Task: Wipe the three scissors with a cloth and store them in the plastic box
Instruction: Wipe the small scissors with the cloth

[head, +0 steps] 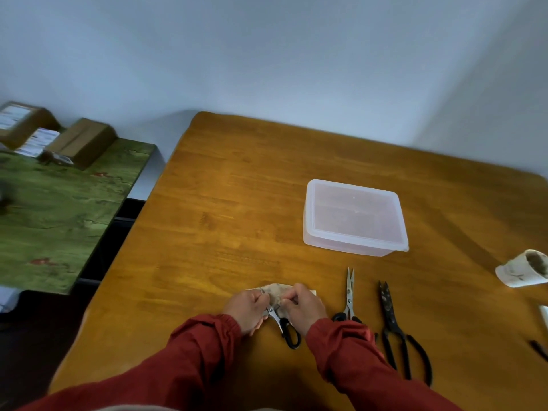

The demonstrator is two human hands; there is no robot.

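Note:
A small pair of black-handled scissors (285, 327) lies between my hands, its blades wrapped in a beige cloth (277, 292). My left hand (247, 310) grips the cloth from the left. My right hand (304, 307) pinches the cloth over the blades from the right. To the right, silver scissors with black handles (350, 295) lie on the wooden table (225, 203). Beside them lie large all-black scissors (394, 327). The clear plastic box (354, 216), lid on, stands farther back.
A white cup (523, 271) lies on its side at the table's right edge. A dark thin object (538, 348) lies near the right border. A green surface (59, 209) with cardboard boxes (80, 140) stands to the left.

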